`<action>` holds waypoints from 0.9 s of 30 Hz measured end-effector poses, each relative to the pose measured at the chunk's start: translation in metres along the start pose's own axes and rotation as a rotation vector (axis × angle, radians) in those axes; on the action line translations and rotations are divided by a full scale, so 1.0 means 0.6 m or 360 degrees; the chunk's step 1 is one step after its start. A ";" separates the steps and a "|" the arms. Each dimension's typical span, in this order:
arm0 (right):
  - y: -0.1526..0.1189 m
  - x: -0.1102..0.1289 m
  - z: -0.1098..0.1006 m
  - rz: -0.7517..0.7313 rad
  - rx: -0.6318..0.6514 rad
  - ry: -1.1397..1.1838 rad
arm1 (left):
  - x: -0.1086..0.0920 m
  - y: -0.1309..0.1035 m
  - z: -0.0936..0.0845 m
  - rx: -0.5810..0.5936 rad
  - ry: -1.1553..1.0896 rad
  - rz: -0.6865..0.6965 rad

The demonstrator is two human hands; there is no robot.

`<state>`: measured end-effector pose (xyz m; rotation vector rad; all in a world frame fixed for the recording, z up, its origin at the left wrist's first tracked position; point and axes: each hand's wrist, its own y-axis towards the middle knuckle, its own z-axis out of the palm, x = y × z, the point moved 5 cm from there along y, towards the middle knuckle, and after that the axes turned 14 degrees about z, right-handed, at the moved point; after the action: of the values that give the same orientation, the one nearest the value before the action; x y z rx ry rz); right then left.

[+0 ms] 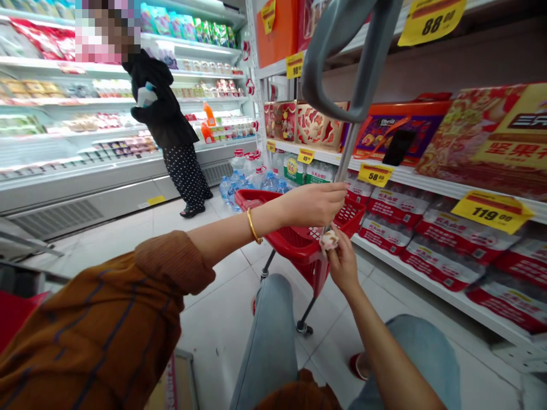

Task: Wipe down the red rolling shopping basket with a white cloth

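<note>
Pinching a small pale flower-shaped piece [329,240] between thumb and fingers, the right hand [342,259] is at the near rim of a red basket [299,251] on wheeled legs. The left hand [314,205], with a gold bracelet [253,226] at its wrist, is just above, fingers bent together across the metal pole [350,149] that rises to a grey handle [378,54]; whether it grips the pole is hidden from this side.

Yellow price tags line the shelving on the right: a tag reading 88.00 [431,21] at the top, a tag reading 98 [294,65] farther off, then a tag reading 49 [306,156], a tag reading 58.00 [376,175] and a tag reading 119.00 [492,212] on the next shelf edge down. Above the 58.00 is a purple and orange box [380,135] that seems to say "Obeid". Beside it, a large box [491,134] shows the characters 坚果, its brand cut off by the frame. Below are red and white bottle packs [431,245], printed with what looks like 农夫山; a round yellow label [291,165] farther along appears to read 9.9.

Across the floor, a person in black [164,108] holds a white bottle [147,94] by the chilled shelves [77,145], whose packets are too small to read.
</note>
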<state>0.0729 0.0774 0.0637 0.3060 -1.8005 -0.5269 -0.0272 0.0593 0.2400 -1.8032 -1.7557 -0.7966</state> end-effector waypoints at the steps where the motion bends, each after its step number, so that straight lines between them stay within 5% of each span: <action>1: -0.006 0.000 0.001 -0.0038 -0.0012 -0.0024 | 0.000 0.001 -0.001 0.0033 0.0004 -0.0008; 9: -0.075 -0.070 0.035 -0.0073 -0.0040 -0.0094 | -0.008 0.002 -0.001 0.0176 0.0254 0.0079; 14: -0.105 -0.109 0.047 0.0109 -0.0148 -0.0017 | -0.058 0.004 0.044 0.0207 0.0210 0.0256; 19: -0.097 -0.082 0.041 0.0235 -0.0289 0.0144 | -0.089 0.009 0.091 0.0417 0.0158 0.0088; 27: -0.067 -0.020 0.041 0.0235 -0.0479 0.0302 | -0.100 0.036 0.092 0.0741 -0.0114 -0.0118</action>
<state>0.0502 0.0530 0.0280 0.0143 -1.5212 -0.6322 -0.0017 0.0546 0.1597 -1.4756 -1.8725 -0.3123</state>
